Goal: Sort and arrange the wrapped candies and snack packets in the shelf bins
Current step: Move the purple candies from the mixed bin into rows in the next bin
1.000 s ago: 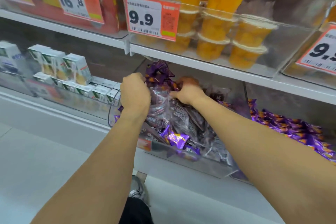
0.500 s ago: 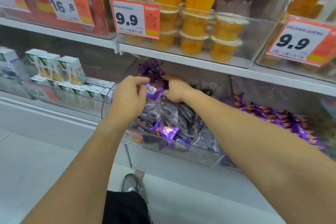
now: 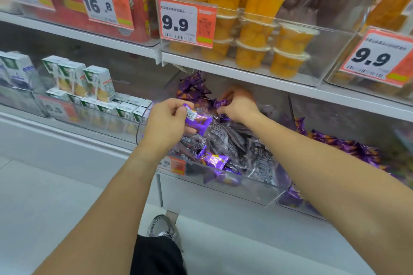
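Both hands reach into the middle bin (image 3: pixel 234 187) on the lower shelf: the left hand (image 3: pixel 166 118) near its left wall holds a candy (image 3: pixel 197 119) above the packets (image 3: pixel 225 140), the right hand (image 3: pixel 238 102) farther back. Cartons (image 3: pixel 73 78) stand to the left, more candies (image 3: pixel 348 147) fill the bin to the right, and cups (image 3: pixel 257 35) sit on the shelf above.

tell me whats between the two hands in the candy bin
In the head view, dark clear-wrapped snack packets fill the gap between the left hand and right hand.
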